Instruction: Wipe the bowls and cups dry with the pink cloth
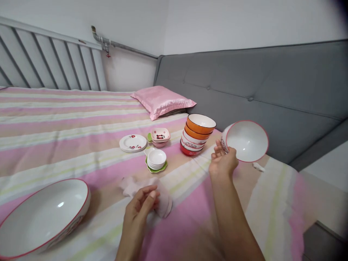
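Note:
In my right hand (224, 159) is a white bowl (248, 141) with a thin red rim, tilted so its inside faces me; my thumb and fingers grip its left side. My left hand (143, 204) is closed, its fingers curled around a thin whitish cloth (164, 201) that spreads out on both sides and looks blurred. Just left of the right hand stands a stack of bowls (199, 127), orange on top, white patterned ones lower and red at the bottom. A large white red-rimmed bowl (51, 210) rests at the lower left.
Beyond my left hand lie stacked white flowered plates (133, 142), pink square dishes (160, 135) and small white dishes (157, 158) on a green leaf-edged dish (162, 168). A pink pillow (164, 99) is farther back. The grey headboard (231, 79) borders the striped bed (95, 134).

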Available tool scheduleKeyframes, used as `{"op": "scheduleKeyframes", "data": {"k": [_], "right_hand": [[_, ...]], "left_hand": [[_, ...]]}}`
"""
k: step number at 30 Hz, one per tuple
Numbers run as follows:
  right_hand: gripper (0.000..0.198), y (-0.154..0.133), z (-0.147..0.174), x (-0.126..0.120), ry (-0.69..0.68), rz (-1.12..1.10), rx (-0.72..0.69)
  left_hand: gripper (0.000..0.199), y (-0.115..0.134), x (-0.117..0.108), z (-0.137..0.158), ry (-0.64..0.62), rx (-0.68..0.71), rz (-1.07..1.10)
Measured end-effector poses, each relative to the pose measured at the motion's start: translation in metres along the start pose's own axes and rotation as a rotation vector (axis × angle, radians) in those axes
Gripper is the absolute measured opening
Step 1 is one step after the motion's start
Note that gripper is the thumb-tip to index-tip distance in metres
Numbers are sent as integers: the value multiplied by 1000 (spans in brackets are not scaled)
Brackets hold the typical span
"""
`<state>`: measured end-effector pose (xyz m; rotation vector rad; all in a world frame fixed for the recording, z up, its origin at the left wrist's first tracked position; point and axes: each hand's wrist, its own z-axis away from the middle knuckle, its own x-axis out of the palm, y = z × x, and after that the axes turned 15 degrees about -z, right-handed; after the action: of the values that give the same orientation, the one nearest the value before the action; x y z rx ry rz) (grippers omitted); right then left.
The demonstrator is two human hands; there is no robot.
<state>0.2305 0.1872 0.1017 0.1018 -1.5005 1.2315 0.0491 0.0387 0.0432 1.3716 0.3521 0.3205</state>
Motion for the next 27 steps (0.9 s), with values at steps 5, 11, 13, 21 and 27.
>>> {"op": "scheduleKeyframes", "data": {"k": [5, 11, 13, 21, 27], "right_hand": [[14, 17, -35, -13, 142, 89, -12], [25, 45, -64, -35, 216, 226, 86], [33, 52, -70, -41, 221, 264, 131], [34, 64, -83, -52, 282, 316, 249], [34, 64, -86, -52, 282, 300, 267]], "left_hand": [[46, 2, 1, 0, 9, -1, -31], [43, 5, 4, 2, 26, 3, -40], [42, 5, 5, 2, 30, 7, -43], [44, 6, 6, 3, 34, 2, -56], [42, 6, 6, 3, 37, 10, -39]]}}
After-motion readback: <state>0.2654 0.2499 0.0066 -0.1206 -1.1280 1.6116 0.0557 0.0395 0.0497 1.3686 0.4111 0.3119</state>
